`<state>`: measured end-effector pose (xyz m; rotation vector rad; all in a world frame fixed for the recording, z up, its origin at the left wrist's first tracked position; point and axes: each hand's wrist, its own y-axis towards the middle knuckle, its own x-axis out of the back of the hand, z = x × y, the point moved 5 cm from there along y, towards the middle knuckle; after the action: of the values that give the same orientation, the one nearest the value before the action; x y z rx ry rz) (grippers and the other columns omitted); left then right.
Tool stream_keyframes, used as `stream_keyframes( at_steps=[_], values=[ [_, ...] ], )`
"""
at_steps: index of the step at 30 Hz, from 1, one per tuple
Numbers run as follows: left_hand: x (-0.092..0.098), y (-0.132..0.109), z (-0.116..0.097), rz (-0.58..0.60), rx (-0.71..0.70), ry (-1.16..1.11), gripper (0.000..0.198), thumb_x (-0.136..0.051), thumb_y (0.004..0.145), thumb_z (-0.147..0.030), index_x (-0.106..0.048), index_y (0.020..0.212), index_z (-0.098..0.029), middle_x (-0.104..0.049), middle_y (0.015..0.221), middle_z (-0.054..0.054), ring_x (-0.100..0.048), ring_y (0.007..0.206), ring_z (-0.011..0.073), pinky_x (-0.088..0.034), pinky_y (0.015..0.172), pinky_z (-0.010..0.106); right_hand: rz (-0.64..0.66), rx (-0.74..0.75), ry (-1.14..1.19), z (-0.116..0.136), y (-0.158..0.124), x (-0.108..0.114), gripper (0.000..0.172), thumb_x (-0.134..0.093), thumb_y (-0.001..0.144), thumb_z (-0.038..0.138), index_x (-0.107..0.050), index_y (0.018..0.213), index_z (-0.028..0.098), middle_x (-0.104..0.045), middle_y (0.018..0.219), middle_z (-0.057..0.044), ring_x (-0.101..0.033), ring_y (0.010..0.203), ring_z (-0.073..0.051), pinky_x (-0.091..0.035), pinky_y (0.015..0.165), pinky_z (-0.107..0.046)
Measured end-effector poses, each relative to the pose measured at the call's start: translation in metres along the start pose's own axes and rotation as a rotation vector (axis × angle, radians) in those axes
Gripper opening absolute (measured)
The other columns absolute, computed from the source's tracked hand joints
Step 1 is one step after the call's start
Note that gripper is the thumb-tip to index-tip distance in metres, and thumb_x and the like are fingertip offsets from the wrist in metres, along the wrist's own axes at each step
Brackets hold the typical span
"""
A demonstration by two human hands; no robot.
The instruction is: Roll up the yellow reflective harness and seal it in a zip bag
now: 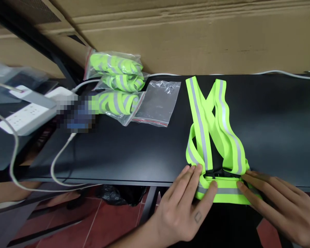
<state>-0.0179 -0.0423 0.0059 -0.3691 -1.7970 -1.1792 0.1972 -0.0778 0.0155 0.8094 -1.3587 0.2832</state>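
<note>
A neon yellow reflective strap vest (212, 134) with grey stripes lies spread on the black table (134, 151), its waist band hanging over the near edge. My left hand (186, 206) rests on the band's left end, fingers stretched flat, thumb pressing the band. My right hand (279, 206) lies flat on the band's right end, fingers extended. Neither hand grips the vest.
An empty clear zip bag (157, 103) lies left of the vest. Three bagged rolled vests (116, 82) sit at the back left. A white power strip (28, 113) with white cables (59, 162) is at far left. Cardboard (196, 38) stands behind the table. Red floor shows below.
</note>
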Motion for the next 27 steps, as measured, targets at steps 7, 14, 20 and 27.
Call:
stream_keyframes(
  at_steps=[7, 14, 20, 27],
  values=[
    [0.002, 0.024, 0.012, 0.036, 0.008, -0.019, 0.034, -0.055, 0.093, -0.005, -0.057, 0.127, -0.002, -0.074, 0.107, 0.021, -0.072, 0.096, 0.0290, -0.064, 0.081, 0.043, 0.065, 0.049, 0.104, -0.026, 0.044, 0.019, 0.017, -0.057, 0.099, 0.023, -0.068, 0.110, 0.015, -0.074, 0.092, -0.004, -0.066, 0.083, -0.019, -0.048, 0.079, -0.036],
    [-0.006, 0.029, 0.032, 0.049, 0.262, -0.279, 0.026, -0.046, 0.101, -0.012, -0.056, 0.125, -0.010, -0.069, 0.105, 0.012, -0.063, 0.094, 0.0199, -0.058, 0.084, 0.034, 0.334, -0.003, 0.417, -0.056, 0.084, 0.012, 0.031, -0.049, 0.103, 0.043, -0.068, 0.088, 0.024, -0.066, 0.089, -0.001, -0.062, 0.079, -0.015, -0.046, 0.072, -0.030],
    [-0.012, 0.030, 0.040, 0.127, 0.410, -0.292, 0.028, -0.041, 0.103, -0.015, -0.059, 0.123, -0.011, -0.064, 0.107, 0.011, -0.052, 0.101, 0.0244, -0.051, 0.086, 0.042, 0.532, -0.082, 0.667, -0.070, 0.095, -0.015, 0.035, -0.053, 0.100, 0.045, -0.057, 0.076, 0.021, -0.058, 0.075, 0.001, -0.057, 0.074, -0.015, -0.045, 0.067, -0.028],
    [-0.009, 0.028, 0.038, -0.021, 0.473, -0.110, 0.026, -0.055, 0.097, -0.017, -0.064, 0.121, -0.018, -0.054, 0.101, 0.010, -0.050, 0.091, 0.0236, -0.049, 0.078, 0.040, 0.052, -0.202, 0.358, -0.067, 0.074, -0.014, 0.030, -0.068, 0.091, 0.043, -0.065, 0.112, 0.021, -0.064, 0.102, -0.006, -0.065, 0.085, -0.018, -0.054, 0.075, -0.032]
  ],
)
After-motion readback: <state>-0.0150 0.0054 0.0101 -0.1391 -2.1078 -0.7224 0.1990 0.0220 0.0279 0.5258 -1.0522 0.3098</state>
